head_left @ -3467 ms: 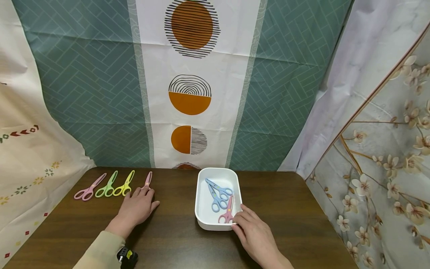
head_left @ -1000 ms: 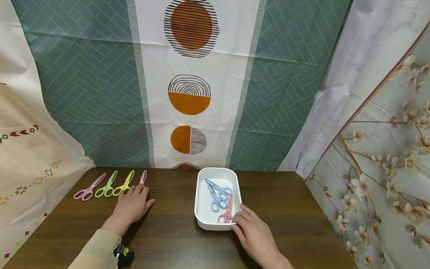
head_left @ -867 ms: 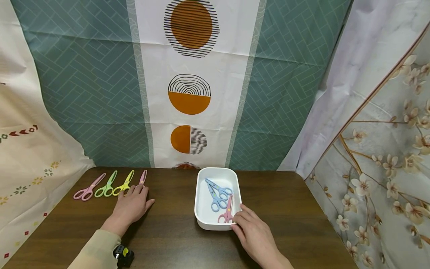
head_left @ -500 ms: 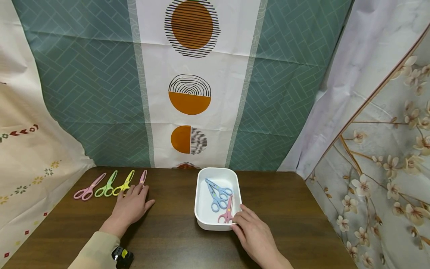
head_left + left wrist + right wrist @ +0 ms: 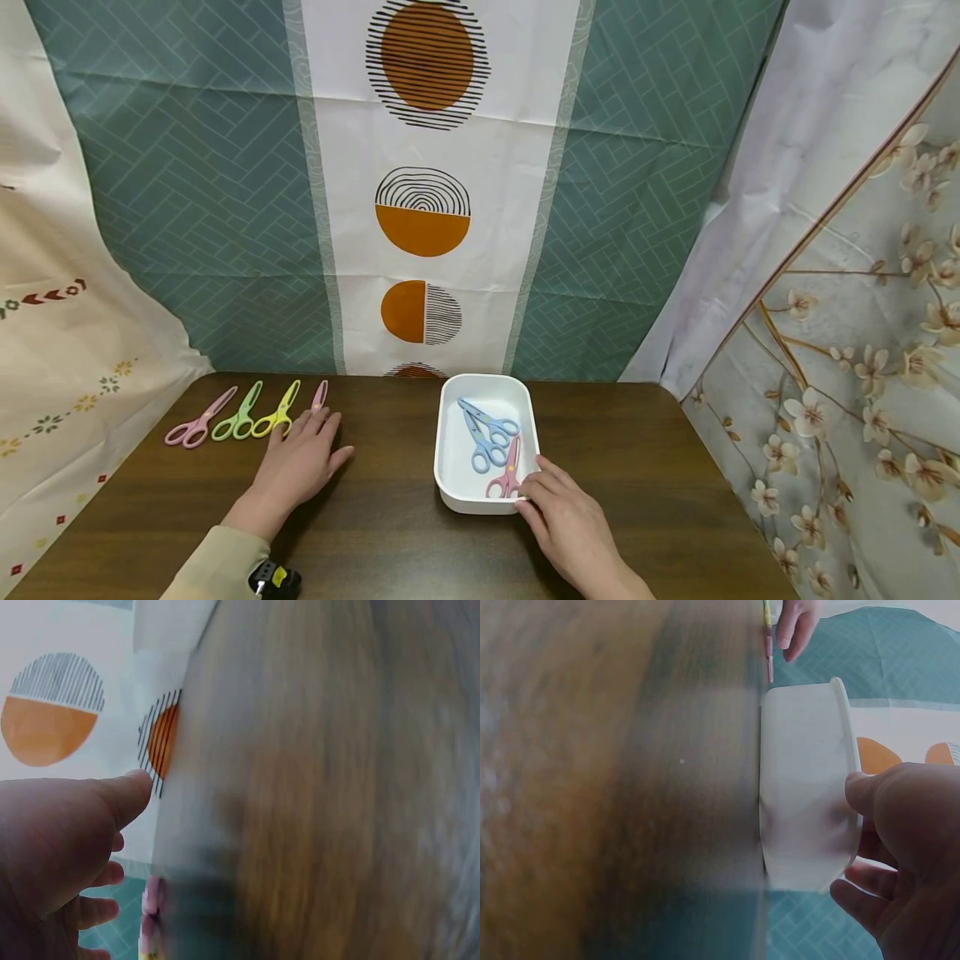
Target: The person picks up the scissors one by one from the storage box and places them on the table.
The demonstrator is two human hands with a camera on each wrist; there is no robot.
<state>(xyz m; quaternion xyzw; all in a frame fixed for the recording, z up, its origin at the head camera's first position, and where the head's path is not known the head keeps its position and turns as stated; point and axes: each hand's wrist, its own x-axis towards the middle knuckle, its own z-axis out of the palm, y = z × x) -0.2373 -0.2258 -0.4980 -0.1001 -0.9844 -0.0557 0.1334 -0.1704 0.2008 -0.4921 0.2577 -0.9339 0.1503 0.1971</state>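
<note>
My left hand (image 5: pixel 297 458) hovers with relaxed fingers over the handles of pink scissors (image 5: pixel 319 395), whose blades show past the fingertips. In the left wrist view the left hand (image 5: pixel 60 847) has its fingers apart, with the pink scissors (image 5: pixel 152 900) beyond them. Yellow scissors (image 5: pixel 282 407), green scissors (image 5: pixel 243 412) and another pink pair (image 5: pixel 201 419) lie in a row to its left. My right hand (image 5: pixel 573 529) pinches the near right corner of a white bin (image 5: pixel 447 483), thumb outside the rim. Two blue scissors (image 5: pixel 491 450) and one pink pair (image 5: pixel 509 472) lie inside it.
The brown wooden table (image 5: pixel 382 533) carries everything. A patterned green and white cloth (image 5: pixel 427 150) hangs behind its far edge. Floral cloth (image 5: pixel 847 400) borders the right side and cream cloth (image 5: pixel 67 400) the left. A black wrist device (image 5: pixel 275 579) sits on my left wrist.
The pink scissors beneath my left hand have shifted left, nearer the yellow pair. Since then the left hand has moved slightly right, off them. My right hand and the bin have stayed still.
</note>
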